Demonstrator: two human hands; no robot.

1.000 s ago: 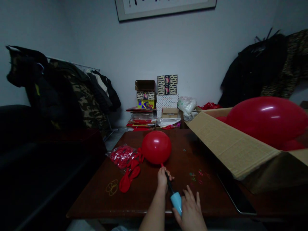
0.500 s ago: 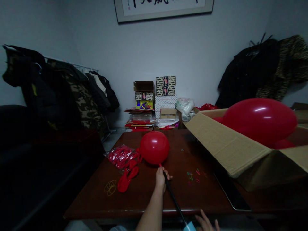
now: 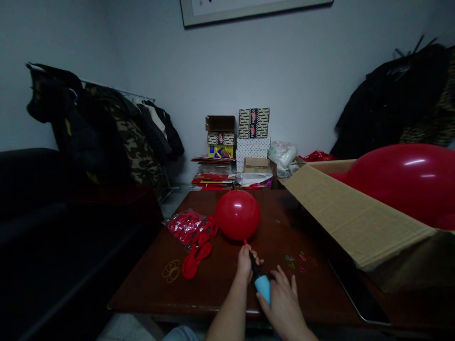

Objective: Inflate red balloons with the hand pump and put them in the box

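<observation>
Table: dark, glossy wood (image 3: pixel 156 294) before a pale wall (image 3: pixel 298 71), dimly lit.
Balloon: red and rounded (image 3: pixel 238 215), at the pump's tip over the table; probably light, springy, easily burst, best held by its neck.
Pump: black barrel with a blue handle (image 3: pixel 263 288); likely stiff and light, the barrel giving a firm hold.
Left hand: closed (image 3: pixel 244 260) round the barrel near the balloon's neck.
Right hand: fingers spread (image 3: pixel 286 296), palm and thumb against the handle; how firmly it presses, one cannot tell.
Left side: a bag of balloons (image 3: pixel 186 225), limp balloons (image 3: pixel 190 266) and rubber bands (image 3: pixel 171 271); the bag's clutter lies close to the round balloon.
Right side: tiny coloured loops (image 3: pixel 302 256), a dark tablet (image 3: pixel 359 293) and a carton (image 3: pixel 355 213) of inflated balloons (image 3: pixel 408 177), its flap limiting room that way.
</observation>
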